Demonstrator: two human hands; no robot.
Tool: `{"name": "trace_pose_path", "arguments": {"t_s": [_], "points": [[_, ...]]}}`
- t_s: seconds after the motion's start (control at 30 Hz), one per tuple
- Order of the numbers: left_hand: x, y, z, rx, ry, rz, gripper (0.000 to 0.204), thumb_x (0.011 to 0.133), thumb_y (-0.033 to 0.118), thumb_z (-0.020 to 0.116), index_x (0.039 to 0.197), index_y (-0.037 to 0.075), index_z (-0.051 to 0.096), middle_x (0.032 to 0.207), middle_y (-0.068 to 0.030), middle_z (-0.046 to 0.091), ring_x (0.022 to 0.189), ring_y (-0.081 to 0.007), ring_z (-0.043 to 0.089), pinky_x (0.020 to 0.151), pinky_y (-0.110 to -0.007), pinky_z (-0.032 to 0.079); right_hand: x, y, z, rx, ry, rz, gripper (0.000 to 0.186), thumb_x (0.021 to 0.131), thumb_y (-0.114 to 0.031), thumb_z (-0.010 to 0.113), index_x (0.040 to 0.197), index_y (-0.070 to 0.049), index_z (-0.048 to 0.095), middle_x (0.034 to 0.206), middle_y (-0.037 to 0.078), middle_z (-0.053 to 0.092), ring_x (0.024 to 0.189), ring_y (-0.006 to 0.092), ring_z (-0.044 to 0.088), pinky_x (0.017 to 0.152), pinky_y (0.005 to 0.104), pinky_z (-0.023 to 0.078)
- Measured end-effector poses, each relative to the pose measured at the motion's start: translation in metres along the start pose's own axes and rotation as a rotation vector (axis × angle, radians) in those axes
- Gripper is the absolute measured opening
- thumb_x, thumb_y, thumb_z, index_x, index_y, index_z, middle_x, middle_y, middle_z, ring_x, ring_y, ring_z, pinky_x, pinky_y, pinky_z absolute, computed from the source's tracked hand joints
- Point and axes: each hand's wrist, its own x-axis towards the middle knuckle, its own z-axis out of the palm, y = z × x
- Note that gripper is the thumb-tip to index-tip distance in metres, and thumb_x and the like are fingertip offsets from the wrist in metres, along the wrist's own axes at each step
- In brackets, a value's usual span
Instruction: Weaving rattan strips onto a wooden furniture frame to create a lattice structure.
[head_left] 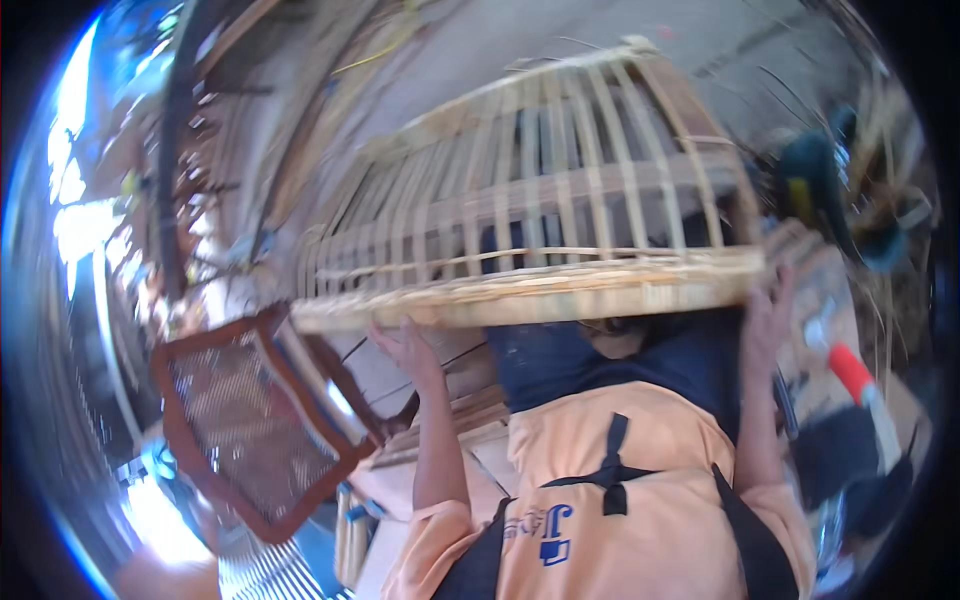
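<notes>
Across my lap lies a large slatted rattan frame (560,285), tilted away from me, with pale strips running from its near edge to its far edge. At the left part of the near edge, my left hand (408,352) grips it, fingertips meeting the underside. My right hand (768,312) is closed around the near right corner. The picture is smeared by motion, so the exact finger placement is hard to read. Below the slats, my dark trousers (560,365) show.
A brown wooden chair (270,420) with a woven panel stands close on my left. On the right, a tool with a red-orange grip (850,372) lies near a dark cloth (830,455). Wooden pieces crowd the far left, and loose cane strands lie at the far right.
</notes>
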Motion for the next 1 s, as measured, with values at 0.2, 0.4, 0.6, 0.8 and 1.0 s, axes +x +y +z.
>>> {"name": "trace_pose_path", "arguments": {"t_s": [0.2, 0.4, 0.6, 0.8, 1.0], "points": [[0.059, -0.054, 0.000, -1.263, -0.362, -0.613, 0.060, 0.096, 0.045, 0.045, 0.138, 0.002, 0.036, 0.136, -0.0150, 0.045, 0.123, -0.0291, 0.046, 0.102, -0.045, 0.037, 0.015, 0.035, 0.006, 0.068, -0.181, -0.086, 0.053, 0.098, -0.024, 0.047, 0.143, 0.000, 0.030, 0.142, 0.019, 0.038, 0.132, 0.0269, 0.035, 0.109, 0.0356, 0.026], [0.078, -0.056, 0.014, -1.340, -0.350, -0.719, 0.057, 0.097, 0.046, 0.040, 0.138, 0.007, 0.038, 0.138, -0.0150, 0.044, 0.126, -0.0340, 0.044, 0.106, -0.055, 0.034, 0.028, 0.045, 0.019, -0.045, -0.032, -0.285, 0.048, 0.099, -0.025, 0.041, 0.139, 0.001, 0.035, 0.139, 0.022, 0.039, 0.131, 0.0337, 0.035, 0.110, 0.0393, 0.023], [0.028, -0.024, 0.013, -1.360, -0.335, -0.880, 0.050, 0.095, 0.038, 0.050, 0.133, 0.007, 0.042, 0.137, -0.0152, 0.044, 0.123, -0.0360, 0.045, 0.098, -0.057, 0.042, 0.107, 0.048, 0.026, -0.057, 0.131, -0.465, 0.044, 0.096, -0.028, 0.038, 0.127, 0.001, 0.048, 0.126, 0.021, 0.051, 0.120, 0.0359, 0.046, 0.104, 0.0414, 0.032], [-0.040, -0.017, 0.028, -1.474, -0.659, -1.066, 0.059, 0.089, 0.039, 0.061, 0.134, 0.008, 0.043, 0.136, -0.0085, 0.046, 0.124, -0.0292, 0.044, 0.103, -0.047, 0.036, 0.190, 0.029, -0.014, -0.639, 0.258, -0.504, 0.047, 0.089, -0.030, 0.054, 0.129, -0.006, 0.047, 0.124, 0.023, 0.052, 0.117, 0.0400, 0.047, 0.097, 0.0451, 0.039], [-0.078, 0.003, 0.039, -1.493, -0.960, -1.002, 0.051, 0.090, 0.037, 0.059, 0.131, 0.010, 0.046, 0.129, -0.0080, 0.050, 0.119, -0.0286, 0.049, 0.099, -0.045, 0.040, 0.049, -0.026, -0.059, -0.499, -0.184, -0.142, 0.029, 0.089, -0.027, 0.054, 0.105, -0.004, 0.062, 0.096, 0.020, 0.065, 0.093, 0.0351, 0.062, 0.081, 0.0404, 0.048]]}}
